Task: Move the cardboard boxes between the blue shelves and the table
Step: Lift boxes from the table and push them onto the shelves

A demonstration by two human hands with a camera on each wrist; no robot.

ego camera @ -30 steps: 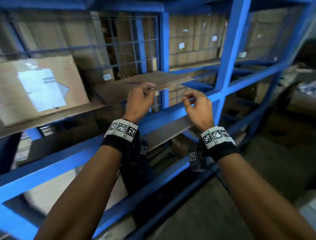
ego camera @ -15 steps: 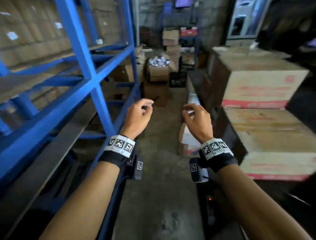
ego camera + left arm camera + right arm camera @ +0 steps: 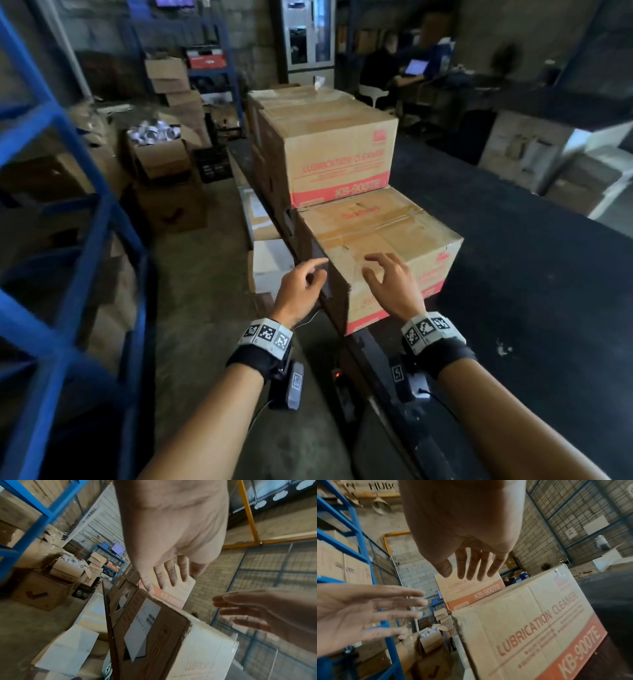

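From my head, the near cardboard box point(image 3: 383, 240), tan with a red band, sits at the black table point(image 3: 534, 274) edge. A taller box point(image 3: 329, 150) stands behind it. My left hand point(image 3: 301, 291) and right hand point(image 3: 394, 284) hover over its near corner, fingers loose, holding nothing. Blue shelves point(image 3: 61, 212) stand at my left.

My left wrist shows a white label point(image 3: 142, 628) on the box's side.

My right wrist shows "LUBRICATION CLEANER KB-9007E" printed on its front, my fingers point(image 3: 476, 566) spread wide.
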